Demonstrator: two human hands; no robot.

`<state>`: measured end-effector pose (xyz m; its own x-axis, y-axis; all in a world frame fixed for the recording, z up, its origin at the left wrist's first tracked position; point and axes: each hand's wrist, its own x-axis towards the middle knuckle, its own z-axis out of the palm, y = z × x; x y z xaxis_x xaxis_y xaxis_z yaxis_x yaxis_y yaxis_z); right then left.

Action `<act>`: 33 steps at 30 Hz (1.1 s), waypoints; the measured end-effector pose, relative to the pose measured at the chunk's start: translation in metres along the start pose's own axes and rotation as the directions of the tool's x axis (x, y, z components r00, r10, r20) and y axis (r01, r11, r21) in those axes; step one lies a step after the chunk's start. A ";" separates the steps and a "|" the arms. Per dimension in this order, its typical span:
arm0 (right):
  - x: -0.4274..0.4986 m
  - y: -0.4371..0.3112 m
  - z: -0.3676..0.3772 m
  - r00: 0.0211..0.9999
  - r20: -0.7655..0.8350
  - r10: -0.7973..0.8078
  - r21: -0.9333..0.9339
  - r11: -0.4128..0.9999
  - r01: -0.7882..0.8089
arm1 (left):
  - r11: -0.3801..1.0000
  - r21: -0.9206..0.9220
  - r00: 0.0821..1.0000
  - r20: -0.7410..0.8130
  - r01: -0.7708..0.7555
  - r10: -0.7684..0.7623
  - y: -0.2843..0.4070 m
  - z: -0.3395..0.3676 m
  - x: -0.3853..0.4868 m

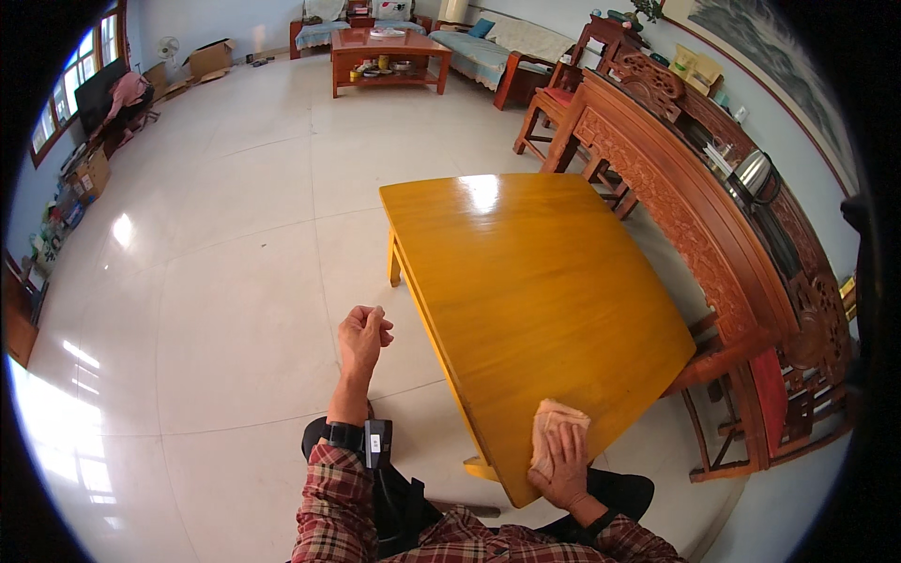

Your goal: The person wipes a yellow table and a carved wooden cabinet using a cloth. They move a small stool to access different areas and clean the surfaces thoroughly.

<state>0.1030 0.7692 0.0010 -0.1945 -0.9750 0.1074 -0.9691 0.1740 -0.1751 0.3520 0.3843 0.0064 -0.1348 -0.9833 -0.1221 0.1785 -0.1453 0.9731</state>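
A yellow-varnished wooden table with a glossy top stands before me, angled to the right. Pressed on its near corner is a folded pink cloth, under the spread fingers of my right hand. My left hand hovers over the tiled floor, apart from the table's left edge. Its fingers are curled in, and nothing shows in them. On the left wrist a black strap carries a small black device.
A carved wooden altar table with an electric kettle on it runs along the right, close to the yellow table. Farther off stand a red-brown coffee table and a sofa. At far left, a person bends near cardboard boxes.
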 end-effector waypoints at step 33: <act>0.025 0.018 0.004 0.993 -0.027 -0.113 0.006 0.994 0.113 | 0.956 -0.273 0.991 0.105 0.104 -0.078 0.023 -0.003 -0.022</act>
<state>0.0811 0.7471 -0.0031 -0.0880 -0.9843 0.1530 -0.9838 0.0618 -0.1680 0.3620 0.4018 0.0312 -0.2498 -0.9520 -0.1768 0.4229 -0.2716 0.8645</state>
